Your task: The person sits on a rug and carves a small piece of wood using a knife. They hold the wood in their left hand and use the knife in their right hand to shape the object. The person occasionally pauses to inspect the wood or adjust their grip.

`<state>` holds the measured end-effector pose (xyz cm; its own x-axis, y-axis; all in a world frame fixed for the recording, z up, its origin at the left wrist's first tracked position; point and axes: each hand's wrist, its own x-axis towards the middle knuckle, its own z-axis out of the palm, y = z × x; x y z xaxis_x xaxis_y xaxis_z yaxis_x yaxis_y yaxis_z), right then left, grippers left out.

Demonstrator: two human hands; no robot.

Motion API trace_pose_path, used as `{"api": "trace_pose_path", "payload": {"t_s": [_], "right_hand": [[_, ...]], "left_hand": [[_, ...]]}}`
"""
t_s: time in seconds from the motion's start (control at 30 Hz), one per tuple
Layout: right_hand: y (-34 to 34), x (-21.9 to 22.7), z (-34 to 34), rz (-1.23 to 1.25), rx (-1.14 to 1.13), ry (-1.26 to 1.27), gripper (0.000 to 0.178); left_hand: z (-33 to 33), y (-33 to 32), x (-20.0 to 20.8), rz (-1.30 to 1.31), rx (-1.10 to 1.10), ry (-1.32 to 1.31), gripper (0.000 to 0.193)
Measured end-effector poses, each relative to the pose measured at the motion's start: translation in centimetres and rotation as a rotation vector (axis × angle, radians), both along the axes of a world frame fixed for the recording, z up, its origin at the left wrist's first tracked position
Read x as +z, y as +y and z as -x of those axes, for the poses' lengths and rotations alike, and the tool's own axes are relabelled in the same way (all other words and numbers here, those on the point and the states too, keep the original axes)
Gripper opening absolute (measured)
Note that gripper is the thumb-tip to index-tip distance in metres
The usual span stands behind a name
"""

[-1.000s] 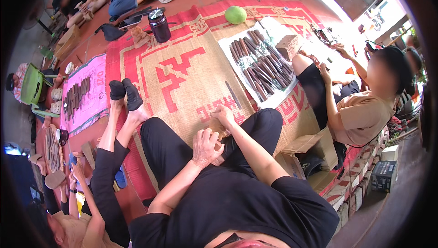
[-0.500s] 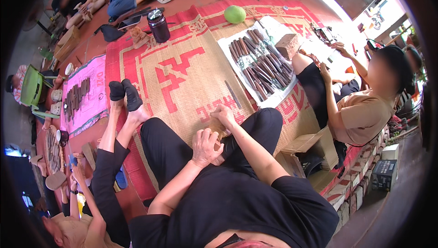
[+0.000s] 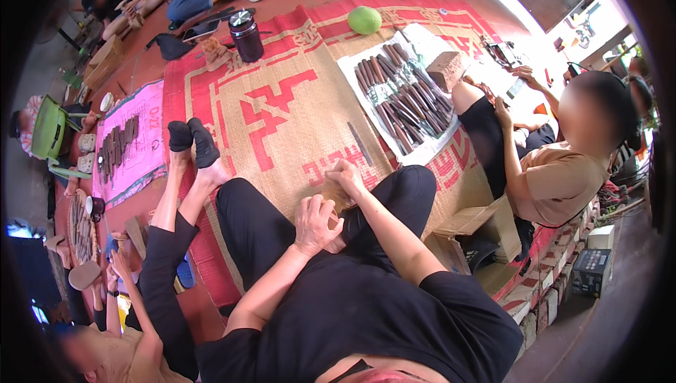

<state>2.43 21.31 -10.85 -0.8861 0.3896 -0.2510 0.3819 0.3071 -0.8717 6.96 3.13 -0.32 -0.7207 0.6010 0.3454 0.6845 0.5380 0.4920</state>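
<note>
Over my crossed legs, my left hand [image 3: 315,224] is curled round a tan-brown piece [image 3: 331,202], mostly hidden by the fingers; its kind cannot be made out. Just beyond it, my right hand [image 3: 346,177] is closed in a pinch at the far side of the same piece. What the right fingers hold is hidden. On the patterned red and straw mat [image 3: 296,143] ahead lies a thin dark tool [image 3: 358,142]. Farther right, several wooden-handled carving tools [image 3: 401,98] lie in rows on a white sheet [image 3: 359,112].
A person [image 3: 563,158] sits at my right beside a cardboard box [image 3: 496,231]; another works at lower left [image 3: 134,348]. A brick [image 3: 446,70], green fruit [image 3: 364,20] and dark flask [image 3: 246,36] stand farther off. More tools [image 3: 118,147] lie on a pink cloth [image 3: 144,112].
My hands keep almost the same place and grip, with only a slight shift of the fingers. The whole view has moved very slightly.
</note>
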Motion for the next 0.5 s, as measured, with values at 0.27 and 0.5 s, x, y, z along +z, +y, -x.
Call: {"api": "trace_pose_path", "payload": {"t_s": [0.27,0.5], "right_hand": [[-1.0,-3.6,1.9,-0.288,-0.151,-0.083,0.032],[1.1,-3.1,1.2,-0.137,-0.222,-0.103,0.031]], "left_hand": [[0.8,1.2,0.5,0.0,0.017,-0.032,0.043],[-0.5,0.3,0.4,-0.007,-0.08,0.061,0.041]]}}
